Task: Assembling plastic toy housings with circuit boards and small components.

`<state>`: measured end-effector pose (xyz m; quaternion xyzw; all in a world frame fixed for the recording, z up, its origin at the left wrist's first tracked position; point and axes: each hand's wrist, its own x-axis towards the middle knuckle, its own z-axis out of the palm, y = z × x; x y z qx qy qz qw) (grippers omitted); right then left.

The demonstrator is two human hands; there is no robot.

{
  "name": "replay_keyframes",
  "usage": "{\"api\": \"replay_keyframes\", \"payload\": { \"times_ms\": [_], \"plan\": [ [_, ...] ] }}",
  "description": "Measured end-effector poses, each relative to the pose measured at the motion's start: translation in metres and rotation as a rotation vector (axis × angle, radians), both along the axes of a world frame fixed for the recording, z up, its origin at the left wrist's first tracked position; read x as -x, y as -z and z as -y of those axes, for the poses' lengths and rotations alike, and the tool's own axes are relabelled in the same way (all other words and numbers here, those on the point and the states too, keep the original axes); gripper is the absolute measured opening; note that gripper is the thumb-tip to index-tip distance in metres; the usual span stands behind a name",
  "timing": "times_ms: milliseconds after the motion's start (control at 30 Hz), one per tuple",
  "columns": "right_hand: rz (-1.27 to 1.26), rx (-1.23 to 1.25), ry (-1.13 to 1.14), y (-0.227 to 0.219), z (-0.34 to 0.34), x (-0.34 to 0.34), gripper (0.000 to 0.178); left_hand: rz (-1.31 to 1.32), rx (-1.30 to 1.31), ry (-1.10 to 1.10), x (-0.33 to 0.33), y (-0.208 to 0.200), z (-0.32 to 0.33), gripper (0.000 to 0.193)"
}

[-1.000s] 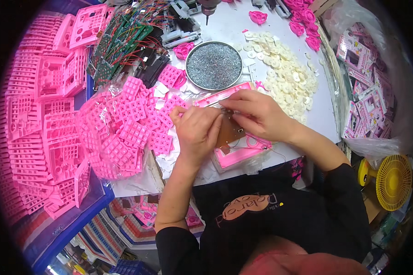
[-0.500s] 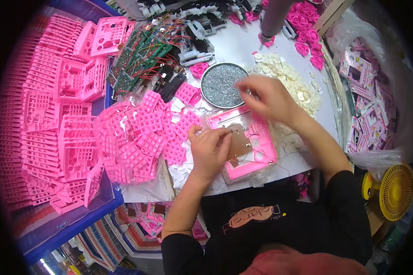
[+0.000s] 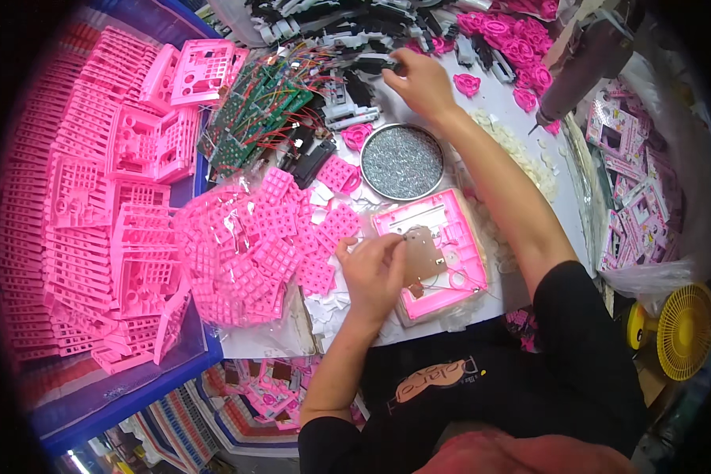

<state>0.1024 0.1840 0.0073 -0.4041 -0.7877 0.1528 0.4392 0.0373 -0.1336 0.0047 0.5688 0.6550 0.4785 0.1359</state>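
Observation:
In front of me a pink plastic housing (image 3: pixel 438 300) lies with its inside facing up. A brown circuit board (image 3: pixel 425 257) rests over it, with thin wires at its lower end. My left hand (image 3: pixel 373 276) pinches the board's left edge between thumb and fingers. My right hand (image 3: pixel 420 81) reaches to the far side of the table, fingers curled at the end of a grey and black plastic part (image 3: pixel 374 61). Whatever lies between those fingertips is too small to make out. Between the hands stands a round tin (image 3: pixel 363 167) of small metal screws.
Pink button pads (image 3: pixel 237 253) spill from a clear bag, below green wired circuit boards (image 3: pixel 253 118). Stacked pink housings (image 3: pixel 79 205) fill the left. Cream pieces (image 3: pixel 529 162) lie beneath my right forearm. A dark power screwdriver (image 3: pixel 588 67) hangs right of pink rose-shaped pieces (image 3: pixel 513 39).
My right hand has moved from above the screw tin away to the far grey and black parts. The hanging screwdriver has swung right. My left hand stays at the brown board.

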Motion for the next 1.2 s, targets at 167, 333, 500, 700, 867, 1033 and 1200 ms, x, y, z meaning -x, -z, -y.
{"api": "replay_keyframes", "payload": {
  "times_ms": [167, 333, 500, 700, 867, 1033, 1200],
  "plan": [
    [0.277, -0.242, -0.263, -0.095, 0.155, -0.094, 0.025, 0.197, 0.026, -0.107, 0.009, 0.021, 0.003, 0.005],
    [0.779, -0.001, -0.518, -0.101, 0.222, -0.112, 0.032, 0.166, -0.045, -0.011, 0.007, 0.013, -0.01, 0.005],
    [0.495, 0.065, -0.702, -0.059, 0.211, -0.109, 0.049, 0.148, 0.015, 0.032, 0.017, 0.011, -0.007, 0.005],
    [0.302, 0.157, -0.717, -0.031, 0.198, -0.144, 0.052, -0.034, 0.144, 0.286, 0.032, -0.013, -0.014, 0.008],
    [0.288, 0.188, -0.789, -0.028, 0.188, -0.137, 0.049, -0.163, 0.102, 0.392, 0.036, -0.017, -0.026, 0.008],
    [0.319, 0.164, -0.838, -0.025, 0.184, -0.132, 0.044, -0.473, 0.053, 0.512, 0.037, -0.029, -0.034, 0.013],
    [0.44, 0.129, -0.865, -0.035, 0.185, -0.131, 0.042, -0.594, -0.032, 0.445, 0.025, -0.032, -0.015, 0.017]
  ]
}}
